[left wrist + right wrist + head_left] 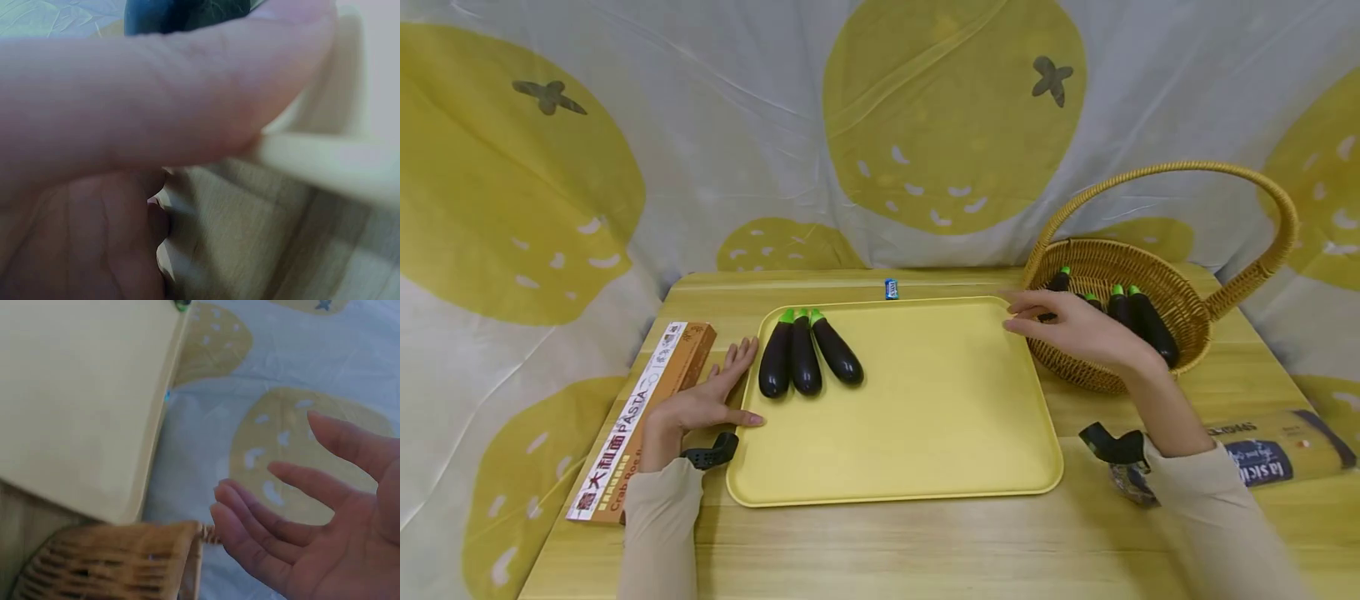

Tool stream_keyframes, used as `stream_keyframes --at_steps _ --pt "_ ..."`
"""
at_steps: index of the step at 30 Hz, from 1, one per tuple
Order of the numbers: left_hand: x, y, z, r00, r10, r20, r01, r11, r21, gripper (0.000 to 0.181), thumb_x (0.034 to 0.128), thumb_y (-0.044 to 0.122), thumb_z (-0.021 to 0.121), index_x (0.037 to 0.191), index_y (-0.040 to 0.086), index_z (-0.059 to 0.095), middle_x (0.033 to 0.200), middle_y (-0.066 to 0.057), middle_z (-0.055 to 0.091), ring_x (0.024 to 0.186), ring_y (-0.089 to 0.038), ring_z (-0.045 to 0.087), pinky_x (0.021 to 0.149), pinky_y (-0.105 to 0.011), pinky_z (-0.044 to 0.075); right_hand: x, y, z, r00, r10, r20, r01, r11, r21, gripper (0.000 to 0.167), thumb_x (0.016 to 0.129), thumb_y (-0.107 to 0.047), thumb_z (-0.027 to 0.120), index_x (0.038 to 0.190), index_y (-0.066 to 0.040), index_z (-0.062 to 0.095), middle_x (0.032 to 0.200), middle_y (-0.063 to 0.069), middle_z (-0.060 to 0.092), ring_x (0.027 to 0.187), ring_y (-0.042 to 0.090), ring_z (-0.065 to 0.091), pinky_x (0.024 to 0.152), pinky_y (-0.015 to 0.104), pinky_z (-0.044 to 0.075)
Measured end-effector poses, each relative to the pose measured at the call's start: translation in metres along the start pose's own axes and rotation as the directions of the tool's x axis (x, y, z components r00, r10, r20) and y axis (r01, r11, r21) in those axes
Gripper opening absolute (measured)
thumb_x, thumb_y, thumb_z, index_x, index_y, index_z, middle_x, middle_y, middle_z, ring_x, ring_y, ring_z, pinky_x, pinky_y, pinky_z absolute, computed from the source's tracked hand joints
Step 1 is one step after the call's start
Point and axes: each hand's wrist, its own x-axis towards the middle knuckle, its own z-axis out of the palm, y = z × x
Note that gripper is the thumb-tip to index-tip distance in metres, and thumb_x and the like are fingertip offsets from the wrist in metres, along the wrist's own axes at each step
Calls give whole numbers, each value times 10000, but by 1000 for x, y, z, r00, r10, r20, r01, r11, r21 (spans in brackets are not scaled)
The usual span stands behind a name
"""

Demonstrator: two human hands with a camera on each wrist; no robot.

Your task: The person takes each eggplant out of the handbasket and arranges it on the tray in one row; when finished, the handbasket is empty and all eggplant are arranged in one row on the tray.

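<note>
My left hand (703,400) rests at the left edge of the yellow tray (925,400), its thumb lying over the rim and its fingers stretched along the outside. In the left wrist view, the thumb (150,106) touches the pale tray edge. Three dark eggplants (805,358) with green stems lie side by side on the tray's left part. My right hand (1075,325) hovers between the tray's far right corner and the wicker basket (1180,308), holding nothing. In the right wrist view, its fingers are loosely bent and spread. Several eggplants (1150,325) lie inside the basket, partly hidden by the hand.
A pasta box (647,408) lies on the wooden table (880,550) left of the tray. A small blue packet (891,289) lies behind the tray. A bag of spaghetti (1285,446) is at the right, partly behind my right forearm. The basket's tall handle (1187,167) arches above it.
</note>
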Motion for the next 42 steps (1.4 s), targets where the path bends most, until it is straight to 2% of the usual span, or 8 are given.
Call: stream_keyframes --at_steps 19,22,25,29,32,35,39,42 --pt "0 1 0 1000 7 3 -7 1000 3 1248 881 272 834 1659 114 -129 1686 -197 -288 1526 -444 -329 1168 -744 -202 -61 99 -65 946 274 -171 -277 961 10 763 1095 -450 469 1666 -64 143 1678 368 90 1430 641 250 1017 765 354" --pt "0 1 0 1000 5 3 -5 1000 -2 1249 881 269 834 1658 110 -131 1685 -198 -290 1524 -446 -332 1168 -744 -203 -63 107 -67 938 289 -191 -299 954 -30 745 1105 -434 443 1665 -56 130 1653 412 90 1045 440 554 861 556 456" --pt "-1 1 0 1000 2 2 -2 1000 -5 1250 881 269 834 1656 104 -133 1683 -200 -293 1521 -451 -333 1166 -747 -201 -62 114 -67 933 305 -189 -319 946 -49 736 1110 -431 422 1666 -56 118 1625 440 123 606 201 340 700 402 386" --pt "-1 1 0 1000 1 0 -1 1000 -5 1247 881 270 834 1659 107 -127 1685 -194 -293 1522 -451 -331 1165 -749 -200 -60 120 -66 927 343 -153 -347 938 2 754 1114 -433 398 1664 -42 62 1627 453 23 1030 454 584 795 535 448" --pt "0 1 0 1000 0 -1 0 1000 -4 1248 879 269 836 1660 112 -124 1687 -188 -292 1524 -448 -330 1164 -749 -200 -59 125 -66 920 367 -137 -367 930 23 746 1121 -413 378 1657 -23 34 1626 448 -50 1444 687 116 1013 739 369" --pt "0 1 0 1000 -1 -2 1 1000 -3 1249 878 265 838 1659 105 -122 1687 -188 -292 1524 -446 -331 1165 -746 -207 -58 126 -65 917 374 -135 -378 926 2 716 1130 -374 357 1647 8 41 1609 470 -15 1435 694 110 1040 760 348" --pt "-1 1 0 1000 0 -1 0 1000 -12 1251 876 260 839 1659 106 -125 1686 -190 -291 1523 -450 -331 1163 -750 -204 -53 124 -64 915 374 -148 -386 921 -58 669 1131 -283 374 1619 87 104 1078 387 610 852 395 601 741 484 469" --pt "-1 1 0 1000 1 -1 -1 1000 -12 1250 879 264 837 1659 112 -128 1687 -189 -291 1523 -452 -328 1162 -755 -196 -50 123 -63 910 384 -155 -398 914 -78 649 1116 -225 401 1602 119 141 929 270 560 539 123 288 622 359 371"
